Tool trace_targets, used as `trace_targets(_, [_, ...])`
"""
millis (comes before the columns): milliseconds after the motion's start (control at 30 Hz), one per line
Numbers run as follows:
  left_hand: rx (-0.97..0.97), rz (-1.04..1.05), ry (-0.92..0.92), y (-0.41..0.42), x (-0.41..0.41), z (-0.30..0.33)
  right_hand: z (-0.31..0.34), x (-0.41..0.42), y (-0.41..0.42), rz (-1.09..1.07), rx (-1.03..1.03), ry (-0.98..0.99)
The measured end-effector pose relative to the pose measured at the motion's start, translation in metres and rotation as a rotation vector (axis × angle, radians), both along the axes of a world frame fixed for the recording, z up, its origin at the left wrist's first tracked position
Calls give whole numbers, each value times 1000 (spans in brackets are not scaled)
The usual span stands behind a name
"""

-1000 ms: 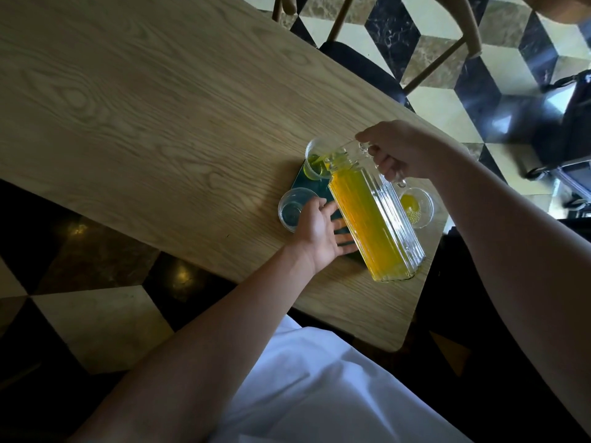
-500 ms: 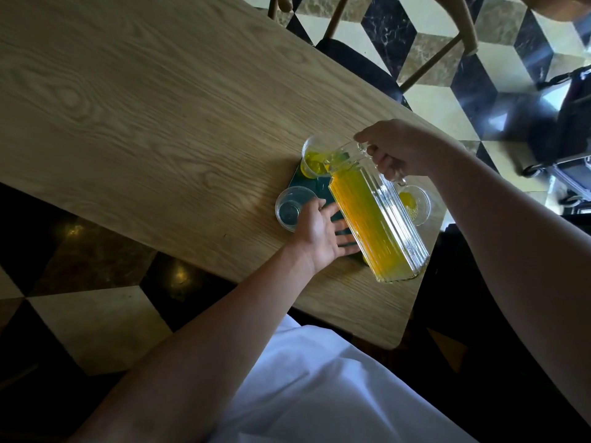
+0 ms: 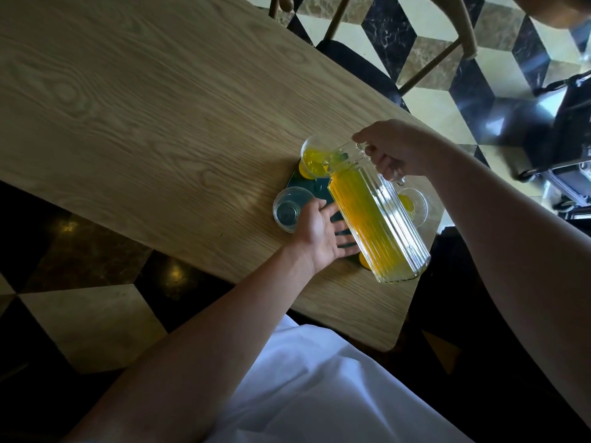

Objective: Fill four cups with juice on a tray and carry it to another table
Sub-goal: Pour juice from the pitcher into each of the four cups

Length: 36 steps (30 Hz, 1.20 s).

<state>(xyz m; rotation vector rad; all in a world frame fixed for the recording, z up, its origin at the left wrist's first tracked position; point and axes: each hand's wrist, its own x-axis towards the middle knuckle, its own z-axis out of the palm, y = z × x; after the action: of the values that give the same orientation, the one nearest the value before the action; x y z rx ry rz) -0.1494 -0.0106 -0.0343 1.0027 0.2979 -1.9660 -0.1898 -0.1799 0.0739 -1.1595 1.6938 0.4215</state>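
A ribbed clear glass pitcher (image 3: 377, 219) hangs tilted over a dark green tray (image 3: 315, 190) that lies near the corner of a pale wooden table (image 3: 134, 123). The pitcher is still largely full of yellow-orange juice, which has pooled along its lower side toward the spout. The right hand (image 3: 391, 151) grips the pitcher's handle, fingers curled round it, and holds the spout over the far-left cup (image 3: 315, 158), a clear plastic cup on the tray's far corner. Juice sits in this cup, filling a good part of it.

The near-left cup (image 3: 291, 209), also clear plastic, stands on the tray's left edge and holds no juice; the dark tray shows through its bottom. The left hand (image 3: 323, 235) rests flat on the tray just beside this cup, fingers straight and spread, holding nothing.

Behind the pitcher on the right, a third cup (image 3: 414, 206) shows with a little yellow juice in its bottom. At the tray's near edge, under the pitcher's base, a patch of orange (image 3: 364, 262) peeks out; whether it is a fourth cup cannot be told, since the pitcher hides most of it.

Beyond the table stand a wooden chair (image 3: 361, 62) with a dark seat and a checkered marble floor (image 3: 431, 103).
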Motion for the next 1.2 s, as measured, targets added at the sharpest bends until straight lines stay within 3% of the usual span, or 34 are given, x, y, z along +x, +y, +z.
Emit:
trace_targets(633, [-13,-37,-77,0,0,4,3,-5,5,-20,-17,-34])
trace_targets(1200, [-78,-53,-163,16,-3,22,33,-34,41,-66,-194,-180])
